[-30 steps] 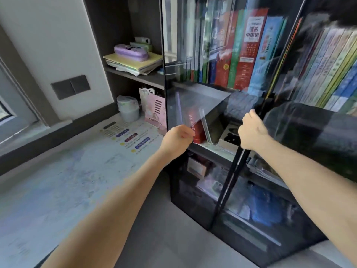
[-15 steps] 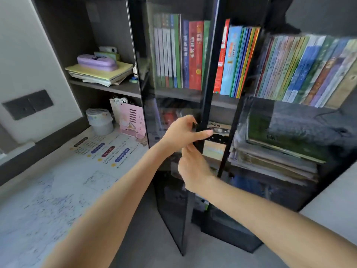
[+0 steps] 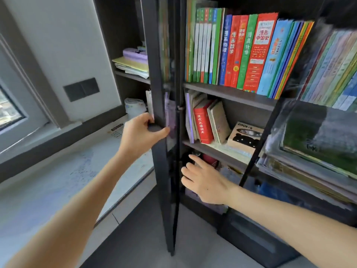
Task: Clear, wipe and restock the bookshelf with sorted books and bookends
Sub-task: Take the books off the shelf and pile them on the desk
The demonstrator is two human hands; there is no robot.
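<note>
At the centre of the frame the left hand (image 3: 143, 132) grips the edge of a dark-framed door (image 3: 164, 171), fingers curled round its far side and thumb laid across the front; the door stands edge-on to the camera, swung out from the bookshelf (image 3: 231, 93). Lower and to the right, the right hand (image 3: 202, 180) is spread wide and holds nothing, its forefinger pointing up toward the board above it. Whether it touches anything in the low compartment cannot be told. The bookshelf fills the upper right. A row of upright books (image 3: 241, 51) in green, red and blue stands on its top board. Below them a red book (image 3: 202, 122) leans among thinner ones, with a cookie box (image 3: 245, 136) just beside them on the right. A second door (image 3: 318, 122) at the right edge shows more books through blurred glass. In the open bay to the left a purple case (image 3: 135, 54) lies on stacked papers, above a desk (image 3: 58, 180) under the window (image 3: 9, 113).
</note>
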